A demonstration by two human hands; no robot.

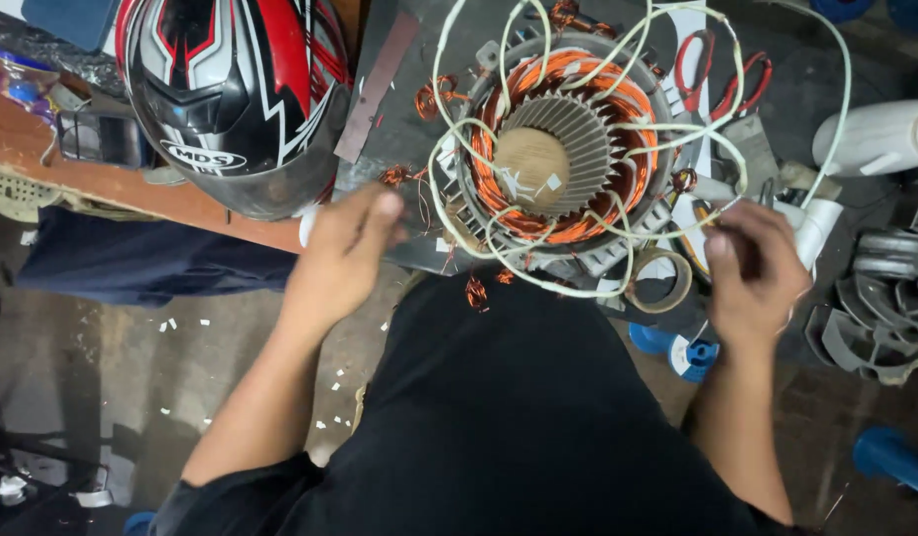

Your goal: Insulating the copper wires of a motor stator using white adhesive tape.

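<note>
A round motor stator (pixel 558 149) with copper windings and a toothed metal core lies on the bench in front of me. Several loose white sleeved leads (pixel 479 159) loop out of it. My left hand (pixel 345 248) hovers at its left edge, fingers curled, next to stray copper wire (pixel 397 177); whether it pinches anything is unclear. My right hand (pixel 755 270) is at the lower right of the stator, fingers closed around the end of a white lead (pixel 719 206).
A black, red and white helmet (pixel 231 94) sits at the left on a wooden bench (pixel 102 184). Red-handled scissors (pixel 717 74), a tape roll (pixel 659 283), a white tube (pixel 876 137) and grey metal parts (pixel 881 318) lie to the right. Blue spools (pixel 689 352) sit below.
</note>
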